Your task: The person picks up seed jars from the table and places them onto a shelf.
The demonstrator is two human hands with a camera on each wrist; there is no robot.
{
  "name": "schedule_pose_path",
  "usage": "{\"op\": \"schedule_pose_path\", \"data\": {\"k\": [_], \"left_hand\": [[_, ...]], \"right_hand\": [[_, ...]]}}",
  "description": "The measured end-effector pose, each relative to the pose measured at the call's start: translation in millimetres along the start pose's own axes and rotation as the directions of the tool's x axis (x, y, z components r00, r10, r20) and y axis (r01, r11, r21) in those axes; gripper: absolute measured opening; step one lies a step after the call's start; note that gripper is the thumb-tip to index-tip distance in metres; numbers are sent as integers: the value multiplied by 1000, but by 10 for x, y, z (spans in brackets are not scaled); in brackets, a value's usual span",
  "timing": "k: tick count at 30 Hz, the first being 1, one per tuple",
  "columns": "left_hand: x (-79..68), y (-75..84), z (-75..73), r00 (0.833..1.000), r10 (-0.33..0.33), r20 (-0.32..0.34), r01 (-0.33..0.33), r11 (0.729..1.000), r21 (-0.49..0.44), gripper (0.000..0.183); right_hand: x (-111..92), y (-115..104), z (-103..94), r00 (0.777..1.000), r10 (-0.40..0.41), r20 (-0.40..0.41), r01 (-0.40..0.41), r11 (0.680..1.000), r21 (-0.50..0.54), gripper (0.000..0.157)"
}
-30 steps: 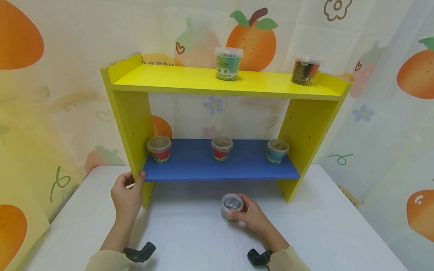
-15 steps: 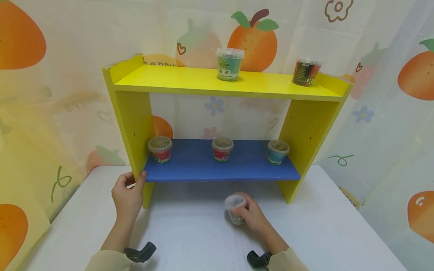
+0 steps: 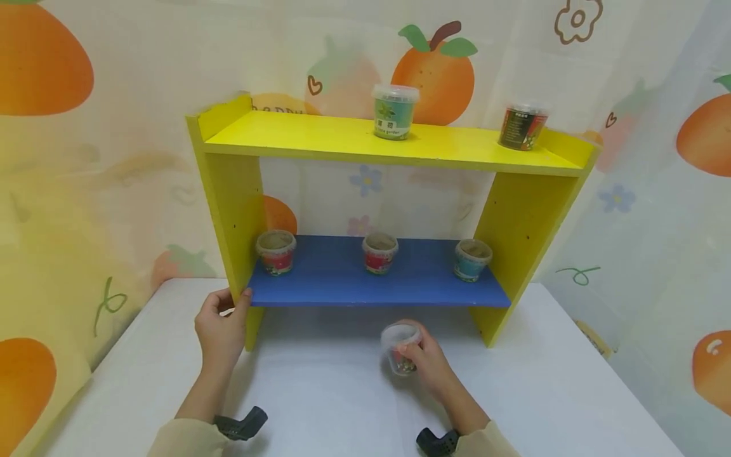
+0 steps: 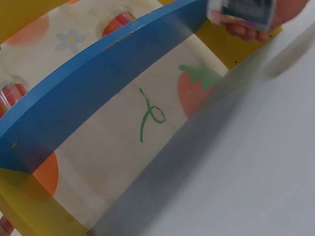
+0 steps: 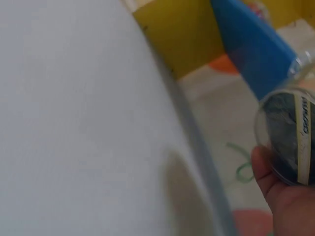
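My right hand grips a small clear plastic tub in front of the blue shelf board, over the white table. The tub is tilted, with a red and green patch low on its side. In the right wrist view, dark contents and a pale strip with lettering show through the tub. At the left, my left hand grips the yellow side panel of the shelf unit, its thumb at the blue board's front corner. Part of its fingers is hidden behind the panel.
On the blue board stand a red-labelled cup at left, another red-labelled cup mid-board and a blue-labelled cup at right. The yellow top board bears a green lidded tub and a black-labelled tub.
The tub has turned in my right hand, from its round end facing up to its side and coloured patch showing. My left hand keeps its grip on the panel. The head view has shifted slightly.
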State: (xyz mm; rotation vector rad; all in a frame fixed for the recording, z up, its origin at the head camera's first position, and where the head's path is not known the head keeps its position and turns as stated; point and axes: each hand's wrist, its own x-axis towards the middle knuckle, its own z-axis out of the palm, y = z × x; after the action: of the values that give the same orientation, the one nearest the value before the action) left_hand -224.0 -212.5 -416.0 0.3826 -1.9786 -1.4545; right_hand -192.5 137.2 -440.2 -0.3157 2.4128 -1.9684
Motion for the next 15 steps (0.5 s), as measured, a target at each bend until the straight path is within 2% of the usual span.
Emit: {"op": "schedule_pose_path", "data": {"k": [4,8,11,15], "left_hand": [[12,-10,22,1000,22,7,-22,1000,-6,43],[19,-18,16,1000,29,1,-29,1000,-5,43],[18,-37,5,999,34,-7,-34,999,-10,42],[17,-68,9,998,58,-15,-58,998,-29,39]], "right_hand": [[19,-210,20,997,-74,12,74,997,-1,44],[85,-593,84,979,-189,80,190,982,-1,51],[155,-958,146,945,-304,121,308,951,-17,57],[258,-1502,219,873,-457,172,464,886,-4,63]]}}
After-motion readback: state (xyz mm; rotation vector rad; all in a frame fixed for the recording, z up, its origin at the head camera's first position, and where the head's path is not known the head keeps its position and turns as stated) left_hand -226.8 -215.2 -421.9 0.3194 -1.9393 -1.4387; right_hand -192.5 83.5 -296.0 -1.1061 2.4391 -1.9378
